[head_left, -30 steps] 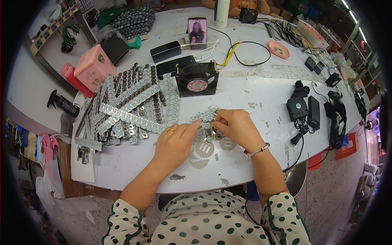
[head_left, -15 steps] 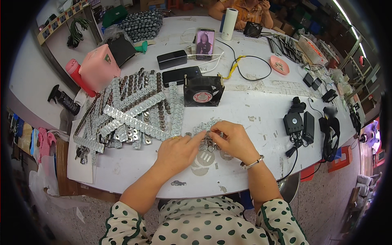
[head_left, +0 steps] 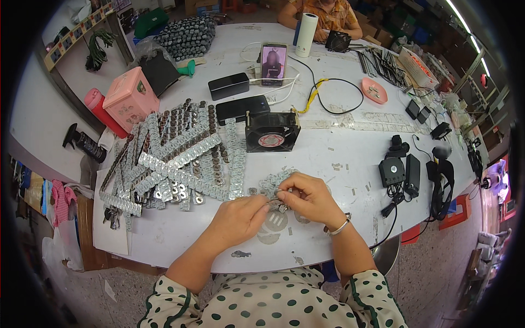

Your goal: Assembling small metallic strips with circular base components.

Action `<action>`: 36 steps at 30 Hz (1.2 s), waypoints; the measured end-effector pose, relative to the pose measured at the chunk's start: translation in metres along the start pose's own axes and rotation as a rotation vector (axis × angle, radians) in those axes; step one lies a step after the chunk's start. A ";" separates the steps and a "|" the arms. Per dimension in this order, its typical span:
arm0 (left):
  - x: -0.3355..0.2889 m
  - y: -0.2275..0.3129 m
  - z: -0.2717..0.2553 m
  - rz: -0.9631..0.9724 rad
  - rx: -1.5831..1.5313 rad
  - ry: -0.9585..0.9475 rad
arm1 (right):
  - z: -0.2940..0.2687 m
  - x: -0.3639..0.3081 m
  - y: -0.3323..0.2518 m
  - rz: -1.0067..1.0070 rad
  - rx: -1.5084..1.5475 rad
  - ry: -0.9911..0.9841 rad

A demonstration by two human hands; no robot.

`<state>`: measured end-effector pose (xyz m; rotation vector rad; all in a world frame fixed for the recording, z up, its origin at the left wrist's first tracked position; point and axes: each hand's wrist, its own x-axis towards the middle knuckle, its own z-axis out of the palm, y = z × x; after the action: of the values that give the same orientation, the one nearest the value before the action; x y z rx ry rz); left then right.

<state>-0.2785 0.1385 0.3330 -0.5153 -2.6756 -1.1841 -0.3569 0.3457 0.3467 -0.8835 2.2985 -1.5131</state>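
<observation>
My left hand point(head_left: 234, 220) and my right hand point(head_left: 313, 203) meet near the table's front edge, thumbs and forefingers pinched. A small grey metal piece point(head_left: 276, 195) shows at my right fingertips; its exact kind is too small to tell. Whatever my left fingertips pinch is hidden. Just beyond and beneath my fingers lies a small heap of silvery metal parts point(head_left: 272, 183). Flat grey discs with slots point(head_left: 275, 220) lie on the white table under my hands. To the left, many stamped metal strips point(head_left: 183, 164) with rows of small tabs and round brown parts are piled crosswise.
A black fan point(head_left: 272, 133) stands beyond my hands, with a black phone point(head_left: 243, 109), a black box point(head_left: 228, 86) and a propped-up lit phone point(head_left: 273, 64) behind it. Black adapters point(head_left: 392, 167) with cables lie right. A person point(head_left: 328, 16) sits across the table point(head_left: 328, 240).
The view has tilted up slightly, so everything sits lower in it. My fingertips remain close together, the left ones shifted a little down and left. The person opposite has lowered a raised hand.
</observation>
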 end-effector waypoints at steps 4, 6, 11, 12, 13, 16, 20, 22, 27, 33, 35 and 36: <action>0.003 0.004 -0.007 -0.010 0.008 -0.043 | 0.002 0.000 0.002 -0.044 0.094 0.002; 0.003 0.002 -0.007 -0.036 -0.060 -0.055 | 0.003 0.000 -0.002 -0.100 0.031 0.012; 0.005 0.003 -0.018 -0.168 -0.057 -0.146 | 0.000 -0.002 -0.001 -0.137 0.048 0.019; 0.007 0.003 -0.020 -0.184 -0.053 -0.178 | 0.000 -0.002 -0.003 -0.158 0.022 -0.008; 0.008 0.004 -0.021 -0.188 -0.049 -0.182 | -0.001 -0.002 -0.002 -0.157 0.029 -0.007; 0.012 0.006 -0.029 -0.179 -0.053 -0.203 | -0.004 0.001 0.001 -0.180 0.059 -0.021; 0.026 0.011 -0.035 -0.211 0.014 -0.259 | -0.008 0.000 0.001 -0.146 -0.005 -0.078; 0.032 0.010 -0.034 -0.196 0.024 -0.252 | -0.009 -0.001 -0.002 -0.117 -0.008 -0.045; 0.041 0.003 -0.032 -0.227 -0.341 -0.371 | -0.009 -0.005 0.000 0.000 0.089 -0.070; 0.034 -0.002 -0.030 -0.301 -0.624 -0.415 | -0.002 -0.004 0.001 0.226 0.712 -0.185; 0.035 0.004 -0.020 -0.153 -0.345 -0.205 | 0.004 -0.001 0.003 0.238 0.595 -0.076; 0.035 0.006 -0.016 -0.002 -0.062 0.008 | 0.007 0.001 0.005 0.243 0.474 0.031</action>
<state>-0.3088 0.1390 0.3577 -0.5165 -2.6405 -1.2697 -0.3555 0.3412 0.3388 -0.4383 1.8533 -1.8459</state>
